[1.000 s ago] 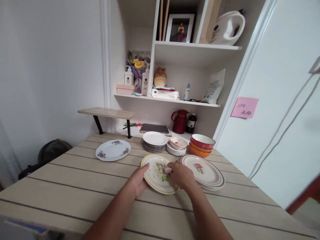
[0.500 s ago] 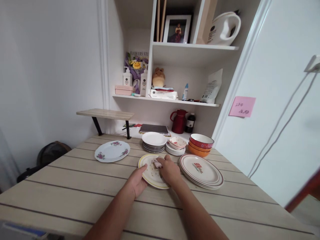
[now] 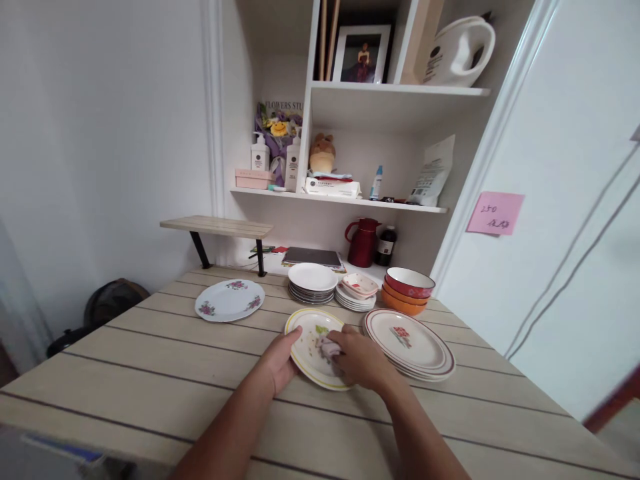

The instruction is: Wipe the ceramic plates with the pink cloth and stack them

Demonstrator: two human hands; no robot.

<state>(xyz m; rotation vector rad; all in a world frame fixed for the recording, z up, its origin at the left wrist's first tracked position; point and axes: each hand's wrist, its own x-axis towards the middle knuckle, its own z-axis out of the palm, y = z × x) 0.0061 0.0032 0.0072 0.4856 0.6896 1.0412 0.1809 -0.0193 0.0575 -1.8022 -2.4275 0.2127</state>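
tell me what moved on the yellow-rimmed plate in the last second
The right hand rubbed its small pinkish cloth wad over the yellow-rimmed white ceramic plate: out to the far side, then back to the middle. The left hand kept holding the plate's left rim. The other dishes stayed put.
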